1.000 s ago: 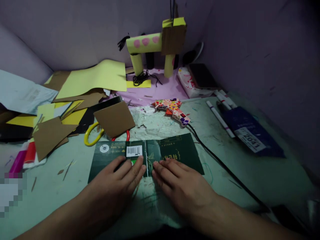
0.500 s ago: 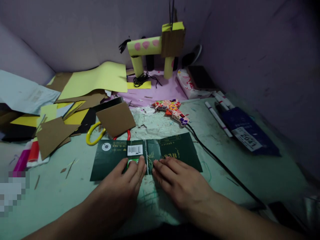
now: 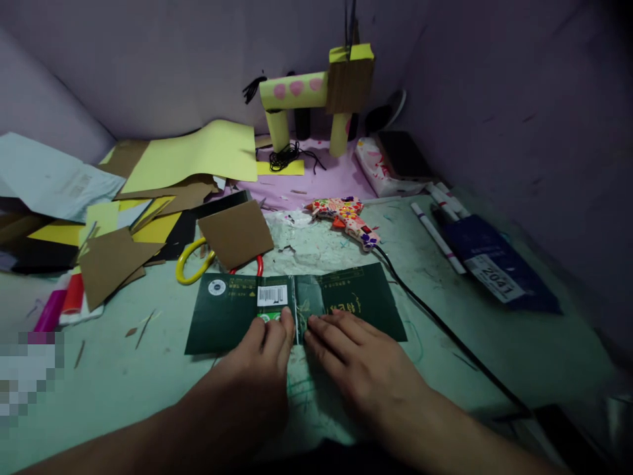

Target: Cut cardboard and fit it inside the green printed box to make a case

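A dark green flattened card box (image 3: pixel 225 323) with gold print, a white barcode label and a round white sticker lies across the table before me. A crease with a pale worn line runs down its middle. My left hand (image 3: pixel 262 356) is at its near edge left of the crease, fingers bent and closed on it; the thumb is hidden. To the right of the crease, my right hand (image 3: pixel 353 349) lies over the card with its fingers stretched out flat. Just beyond the card are scissors with yellow and red handles (image 3: pixel 185 264), partly under a brown cardboard piece (image 3: pixel 237 234).
A floral glue gun (image 3: pixel 343 218) lies beyond the card, its black cord (image 3: pixel 445 323) running to the right front. Paper and cardboard scraps (image 3: pixel 116 257) pile up at left. A yellow paper animal (image 3: pixel 294 92) stands at the back. Markers (image 3: pixel 438 237) and a blue packet (image 3: pixel 499 264) lie right.
My left fingers have bent more and drawn slightly back toward me on the card's near edge. My right hand stays nearly in place. The whole view has shifted a little.
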A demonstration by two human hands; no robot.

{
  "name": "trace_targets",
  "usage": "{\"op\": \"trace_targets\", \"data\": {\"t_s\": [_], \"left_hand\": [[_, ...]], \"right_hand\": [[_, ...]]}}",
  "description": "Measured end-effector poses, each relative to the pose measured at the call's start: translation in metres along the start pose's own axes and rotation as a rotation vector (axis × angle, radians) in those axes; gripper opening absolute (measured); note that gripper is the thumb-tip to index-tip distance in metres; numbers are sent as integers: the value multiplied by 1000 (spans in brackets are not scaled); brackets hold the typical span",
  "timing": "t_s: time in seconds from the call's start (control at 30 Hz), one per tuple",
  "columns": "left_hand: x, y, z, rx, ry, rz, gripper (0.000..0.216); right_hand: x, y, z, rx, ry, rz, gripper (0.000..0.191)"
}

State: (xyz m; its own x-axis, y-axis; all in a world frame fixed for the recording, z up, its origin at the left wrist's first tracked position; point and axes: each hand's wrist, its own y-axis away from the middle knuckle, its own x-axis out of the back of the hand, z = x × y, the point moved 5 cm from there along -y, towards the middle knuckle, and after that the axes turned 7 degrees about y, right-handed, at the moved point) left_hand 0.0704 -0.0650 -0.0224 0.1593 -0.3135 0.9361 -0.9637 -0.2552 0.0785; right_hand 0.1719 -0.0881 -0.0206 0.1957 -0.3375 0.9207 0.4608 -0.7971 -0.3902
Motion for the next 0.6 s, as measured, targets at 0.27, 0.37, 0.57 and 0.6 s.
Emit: {"op": "trace_targets", "data": {"t_s": [0.27,0.37,0.57,0.6], "left_hand": [[-4,10,5,17,61,78,42],[-11,22,8,53,153,173,47],[-27,31,3,176,283,112,45],[-27,31,3,186,292,118,46]], "right_hand": [[-1,2,1,-93,-46,58,28],[-5,3,-1,-138,-13,56,23],[-10,2,-5,-149,0,-26,21],[-10,2,-5,-174,1,-21,20]]}}
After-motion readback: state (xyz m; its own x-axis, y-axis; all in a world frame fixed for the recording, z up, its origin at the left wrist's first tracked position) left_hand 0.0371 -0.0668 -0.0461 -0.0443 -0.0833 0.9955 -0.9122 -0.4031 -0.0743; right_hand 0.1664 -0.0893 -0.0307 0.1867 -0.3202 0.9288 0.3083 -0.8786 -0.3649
